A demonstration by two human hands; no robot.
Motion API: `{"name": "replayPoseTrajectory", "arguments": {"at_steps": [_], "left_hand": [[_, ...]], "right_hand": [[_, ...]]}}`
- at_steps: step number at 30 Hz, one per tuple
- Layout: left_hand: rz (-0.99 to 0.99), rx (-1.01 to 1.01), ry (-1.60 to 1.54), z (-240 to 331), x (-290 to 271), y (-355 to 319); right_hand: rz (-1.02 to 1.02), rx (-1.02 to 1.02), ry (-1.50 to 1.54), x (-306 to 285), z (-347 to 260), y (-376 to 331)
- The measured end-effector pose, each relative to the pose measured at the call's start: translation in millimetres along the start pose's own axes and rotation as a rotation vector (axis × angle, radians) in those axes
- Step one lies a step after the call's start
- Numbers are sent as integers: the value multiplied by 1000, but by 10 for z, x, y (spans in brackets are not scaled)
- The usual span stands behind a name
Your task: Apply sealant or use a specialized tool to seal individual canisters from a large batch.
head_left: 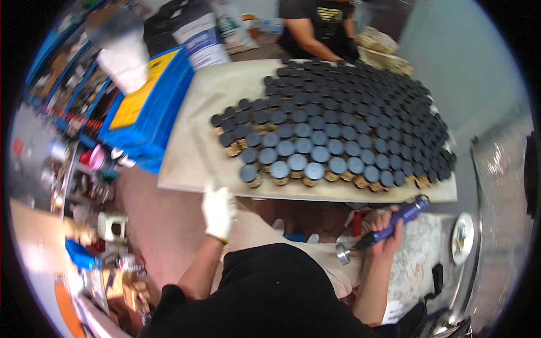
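My left hand (218, 209), in a white glove, rests against the near edge of a pale board (214, 101). Packed across the board stand several small jars with dark round lids (315, 127); the nearest ones show gold-coloured bodies. My right hand (389, 234), bare, grips a blue hand-held rotary tool (394, 222) just below the board's near right edge. The tool's round metal head (342, 253) points left and down, away from the jars.
A person in a black shirt (321, 28) works at the board's far side. Blue crates (152, 110) stand to the left of the board. Cluttered shelves (84, 169) run along the left. A pale wall (473, 62) rises on the right, with a white plate (462, 236) low beside it.
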State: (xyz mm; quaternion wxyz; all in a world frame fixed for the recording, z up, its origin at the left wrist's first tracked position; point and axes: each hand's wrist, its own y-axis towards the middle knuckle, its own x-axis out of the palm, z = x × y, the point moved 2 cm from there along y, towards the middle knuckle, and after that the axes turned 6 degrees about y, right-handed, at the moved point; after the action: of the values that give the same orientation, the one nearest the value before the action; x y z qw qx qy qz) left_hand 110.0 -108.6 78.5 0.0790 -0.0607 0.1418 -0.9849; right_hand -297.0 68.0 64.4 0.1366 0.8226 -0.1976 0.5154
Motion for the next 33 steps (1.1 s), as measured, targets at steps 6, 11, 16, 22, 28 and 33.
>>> {"name": "replayPoseTrajectory", "arguments": {"at_steps": [6, 11, 16, 22, 28, 33], "left_hand": [[-114, 369, 278, 810, 162, -541], [-938, 330, 599, 724, 1276, -980], [-1578, 481, 836, 608, 2341, -1758], [-1715, 1112, 886, 283, 2906, -1932], [-1809, 973, 1147, 149, 3328, -2072], [-1263, 1425, 849, 93, 3547, -2370]], "right_hand": [[0, 76, 95, 66, 312, 202], [-115, 76, -84, 145, 311, 180], [63, 116, -76, 48, 353, 104], [60, 55, -151, -86, 309, 207], [135, 49, -234, -97, 405, 295], [-186, 66, -439, 246, 283, 111]]}}
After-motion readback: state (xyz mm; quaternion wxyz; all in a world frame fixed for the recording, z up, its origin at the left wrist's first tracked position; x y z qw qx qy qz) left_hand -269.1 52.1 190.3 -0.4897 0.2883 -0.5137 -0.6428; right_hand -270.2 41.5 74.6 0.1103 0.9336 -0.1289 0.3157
